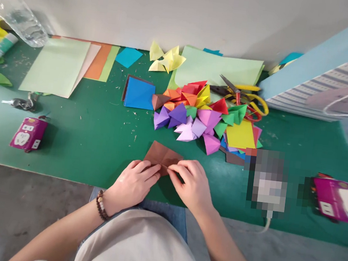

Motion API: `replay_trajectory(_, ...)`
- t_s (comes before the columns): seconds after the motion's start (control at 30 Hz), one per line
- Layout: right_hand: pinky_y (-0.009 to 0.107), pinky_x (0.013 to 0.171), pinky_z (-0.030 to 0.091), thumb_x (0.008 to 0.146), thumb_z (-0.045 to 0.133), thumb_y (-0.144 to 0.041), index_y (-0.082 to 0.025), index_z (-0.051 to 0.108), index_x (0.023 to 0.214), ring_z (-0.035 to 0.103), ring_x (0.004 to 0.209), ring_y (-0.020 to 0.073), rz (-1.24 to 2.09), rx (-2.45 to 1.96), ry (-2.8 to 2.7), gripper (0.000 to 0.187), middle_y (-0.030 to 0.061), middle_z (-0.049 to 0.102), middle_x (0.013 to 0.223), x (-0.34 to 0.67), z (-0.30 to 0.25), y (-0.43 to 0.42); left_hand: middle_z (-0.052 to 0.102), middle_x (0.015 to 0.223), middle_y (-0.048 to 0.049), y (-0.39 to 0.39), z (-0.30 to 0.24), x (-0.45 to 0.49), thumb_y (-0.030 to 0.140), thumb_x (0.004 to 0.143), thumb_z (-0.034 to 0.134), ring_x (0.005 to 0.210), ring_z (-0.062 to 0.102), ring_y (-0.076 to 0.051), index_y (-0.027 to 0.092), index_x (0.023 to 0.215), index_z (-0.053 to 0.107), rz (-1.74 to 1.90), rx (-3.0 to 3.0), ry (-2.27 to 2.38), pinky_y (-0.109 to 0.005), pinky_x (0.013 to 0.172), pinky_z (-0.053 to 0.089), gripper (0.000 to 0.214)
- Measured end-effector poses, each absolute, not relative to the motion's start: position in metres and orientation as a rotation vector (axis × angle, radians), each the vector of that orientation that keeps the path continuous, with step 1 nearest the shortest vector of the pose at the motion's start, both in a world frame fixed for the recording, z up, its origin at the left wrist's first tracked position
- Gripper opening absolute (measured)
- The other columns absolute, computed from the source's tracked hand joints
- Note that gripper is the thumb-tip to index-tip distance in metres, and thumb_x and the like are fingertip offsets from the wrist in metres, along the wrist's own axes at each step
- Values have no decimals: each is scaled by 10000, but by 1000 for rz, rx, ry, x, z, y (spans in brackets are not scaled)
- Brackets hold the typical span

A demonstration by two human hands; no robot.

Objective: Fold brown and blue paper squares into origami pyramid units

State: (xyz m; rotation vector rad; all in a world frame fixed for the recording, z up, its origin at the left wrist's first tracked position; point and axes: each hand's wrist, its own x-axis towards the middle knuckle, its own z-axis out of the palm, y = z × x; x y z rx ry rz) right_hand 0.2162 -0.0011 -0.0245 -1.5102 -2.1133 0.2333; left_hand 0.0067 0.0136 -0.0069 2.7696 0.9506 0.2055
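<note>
Both hands [162, 179] crease a square of matte brown origami paper [162, 156].

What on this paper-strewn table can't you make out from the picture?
Head view:
Pixelated object right of the hands: blurred beyond naming.
Brown paper: folds hidden under left hand and right hand.
Clear plastic bottle: cut off by the top-left edge.
Striped package: cut off by the right edge.

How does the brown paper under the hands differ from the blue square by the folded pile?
The brown paper is held by the left hand and right hand, while the blue square lies untouched beside the pile of folded pieces. The brown paper shows a crease and folded edges; the blue square lies flat. Both are coloured paper on the green mat.
</note>
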Motion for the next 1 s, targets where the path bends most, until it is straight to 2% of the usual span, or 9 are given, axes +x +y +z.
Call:
replay_trajectory(0.23, 323, 680, 379, 920, 550, -165, -189, 635, 778, 508, 731, 190, 116, -1496, -2243, 167, 35, 580, 695, 210, -28, -11, 592, 1336, -52, 14, -5, 7, 137, 895, 502, 1161, 494, -228, 179, 1165, 630, 199, 2754, 964, -389, 966, 438, 301)
replay_trajectory(0.37, 329, 675, 363, 926, 530, -167, -198, 617, 755, 493, 733, 193, 101, -1537, -2268, 195, 31, 567, 693, 205, -29, -11, 609, 1313, -64, 16, -5, 7, 129, 886, 505, 1139, 513, -222, 174, 1214, 609, 240, 2744, 954, -386, 959, 442, 347)
replay_trajectory(0.63, 324, 668, 350, 924, 536, -191, -202, 603, 743, 480, 734, 187, 45, -1530, -2224, 193, 21, 557, 693, 202, -37, -8, 631, 1293, -66, 22, -12, 6, 81, 863, 475, 1107, 544, -248, 162, 1190, 625, 360, 2787, 943, -408, 906, 463, 369)
replay_trajectory(1.0, 329, 650, 341, 942, 520, -213, -202, 611, 753, 484, 730, 177, 82, -1478, -2223, 211, 21, 560, 709, 189, -40, -10, 678, 1168, -93, 23, -13, 9, 93, 864, 456, 1062, 598, -238, 154, 1319, 515, 426, 2792, 1025, -385, 867, 493, 462)
